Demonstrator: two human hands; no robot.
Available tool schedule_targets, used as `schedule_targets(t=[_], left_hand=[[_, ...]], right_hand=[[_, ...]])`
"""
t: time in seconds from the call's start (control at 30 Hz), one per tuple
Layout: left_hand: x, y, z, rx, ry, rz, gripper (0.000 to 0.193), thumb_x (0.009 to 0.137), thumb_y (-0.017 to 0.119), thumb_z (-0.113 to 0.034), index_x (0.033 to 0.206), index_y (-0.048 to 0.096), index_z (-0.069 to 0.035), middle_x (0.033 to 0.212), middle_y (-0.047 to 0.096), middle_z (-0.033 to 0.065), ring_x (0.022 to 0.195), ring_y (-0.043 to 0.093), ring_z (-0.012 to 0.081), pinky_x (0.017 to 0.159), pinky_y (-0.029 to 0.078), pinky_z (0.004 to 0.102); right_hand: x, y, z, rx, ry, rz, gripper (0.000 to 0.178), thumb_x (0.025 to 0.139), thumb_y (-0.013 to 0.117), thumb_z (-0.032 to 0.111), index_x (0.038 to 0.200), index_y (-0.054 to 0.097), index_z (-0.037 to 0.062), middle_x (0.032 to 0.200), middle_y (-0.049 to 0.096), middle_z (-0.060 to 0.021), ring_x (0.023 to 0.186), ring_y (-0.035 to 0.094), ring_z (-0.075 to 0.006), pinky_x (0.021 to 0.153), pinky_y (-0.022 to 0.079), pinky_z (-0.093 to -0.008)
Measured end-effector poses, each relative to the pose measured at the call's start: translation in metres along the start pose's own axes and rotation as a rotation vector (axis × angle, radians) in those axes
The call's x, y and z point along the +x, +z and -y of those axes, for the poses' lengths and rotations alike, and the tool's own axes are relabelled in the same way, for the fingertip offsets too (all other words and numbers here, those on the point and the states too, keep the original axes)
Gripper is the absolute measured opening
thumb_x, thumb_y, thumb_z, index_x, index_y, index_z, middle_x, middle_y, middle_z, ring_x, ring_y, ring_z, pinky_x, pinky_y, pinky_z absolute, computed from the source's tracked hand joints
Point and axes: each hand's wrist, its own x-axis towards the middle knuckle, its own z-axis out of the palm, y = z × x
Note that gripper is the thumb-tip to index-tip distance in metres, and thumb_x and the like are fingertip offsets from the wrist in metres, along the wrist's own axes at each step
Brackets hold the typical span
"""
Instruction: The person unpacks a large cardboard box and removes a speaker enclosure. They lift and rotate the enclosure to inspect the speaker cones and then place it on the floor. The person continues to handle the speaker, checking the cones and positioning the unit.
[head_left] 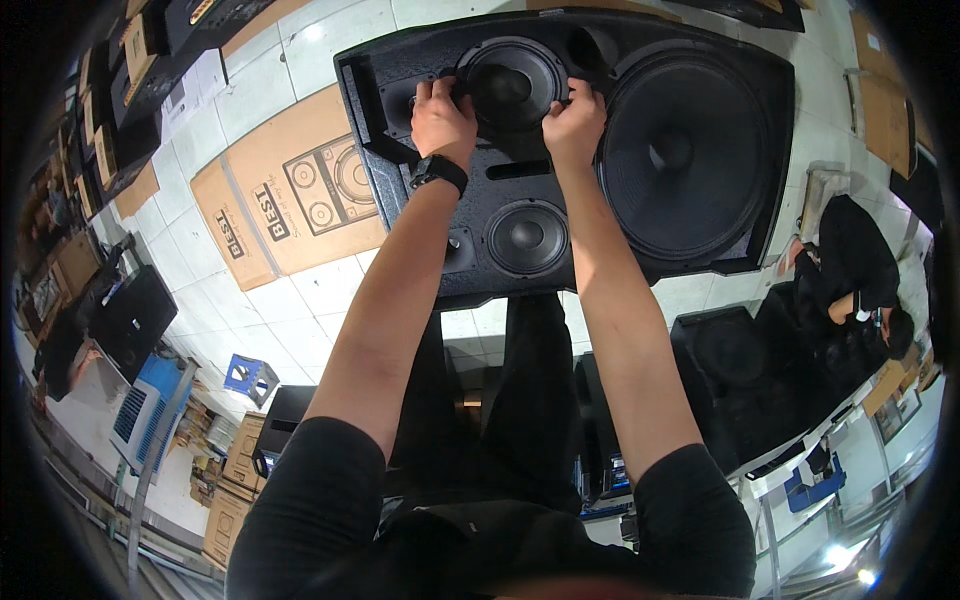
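Observation:
A large black speaker cabinet [500,215] lies front side up before me. My left hand [443,122] is closed at the left rim of a round mid-size speaker driver [511,85], fingers curled by its edge. On the opposite rim, my right hand [575,122] pinches with thumb and fingers. The driver sits at the upper cutout; whether it is seated flat I cannot tell. Below it is a second, similar driver [527,236] in the panel. A big woofer [685,150] fills the cabinet's right part. My fingertips are partly hidden.
A flattened cardboard box [285,190] lies on the tiled floor at left. A blue step stool [250,378] stands at lower left. More black cabinets [725,350] line the lower right, where another person [850,265] crouches. Further cabinets and boxes stand along the left.

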Motion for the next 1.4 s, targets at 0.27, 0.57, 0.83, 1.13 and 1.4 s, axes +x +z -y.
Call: schedule_targets(t=[0.27, 0.57, 0.83, 1.13, 1.4], left_hand=[[0.009, 0.0, 0.001, -0.059, -0.074, 0.105, 0.031, 0.082, 0.073, -0.014, 0.112, 0.068, -0.008, 0.111, 0.064, 0.0109, 0.102, 0.066, 0.0343, 0.086, 0.056, 0.0445], [0.017, -0.006, -0.01, 0.004, -0.031, 0.092, 0.031, 0.084, 0.071, -0.016, 0.114, 0.066, -0.012, 0.114, 0.064, 0.0087, 0.105, 0.065, 0.0334, 0.085, 0.056, 0.0451], [0.008, -0.001, -0.012, -0.04, -0.098, 0.096, 0.036, 0.082, 0.071, -0.013, 0.117, 0.065, -0.011, 0.117, 0.063, 0.01, 0.103, 0.066, 0.0344, 0.086, 0.056, 0.044], [-0.011, 0.004, -0.006, -0.288, -0.222, 0.135, 0.051, 0.076, 0.072, -0.003, 0.125, 0.06, -0.003, 0.116, 0.058, 0.0183, 0.099, 0.065, 0.033, 0.086, 0.057, 0.0406], [-0.012, 0.0, 0.0, -0.329, -0.119, 0.077, 0.052, 0.074, 0.074, -0.004, 0.124, 0.061, 0.0, 0.111, 0.061, 0.0175, 0.096, 0.065, 0.0318, 0.084, 0.056, 0.0401]], right_hand=[[0.0, -0.004, -0.001, -0.04, 0.075, 0.131, 0.042, 0.072, 0.071, 0.001, 0.112, 0.058, -0.002, 0.1, 0.063, -0.0258, 0.092, 0.063, -0.042, 0.081, 0.052, -0.0498], [-0.003, 0.004, 0.008, -0.022, 0.074, 0.055, 0.041, 0.074, 0.07, 0.001, 0.112, 0.057, -0.0029, 0.104, 0.059, -0.0268, 0.096, 0.06, -0.0419, 0.086, 0.05, -0.048], [0.047, 0.01, 0.028, -0.163, -0.014, 0.136, 0.041, 0.073, 0.076, 0.009, 0.113, 0.069, 0.003, 0.109, 0.065, -0.0192, 0.113, 0.059, -0.0374, 0.103, 0.047, -0.0408], [0.064, 0.009, 0.02, -0.038, -0.186, 0.1, 0.021, 0.08, 0.077, 0.01, 0.1, 0.071, 0.0098, 0.094, 0.067, -0.0132, 0.089, 0.067, -0.0356, 0.079, 0.056, -0.0442], [0.085, 0.003, 0.006, 0.054, -0.206, 0.315, 0.016, 0.082, 0.076, 0.011, 0.097, 0.069, 0.0086, 0.091, 0.066, -0.012, 0.088, 0.067, -0.0356, 0.078, 0.056, -0.044]])
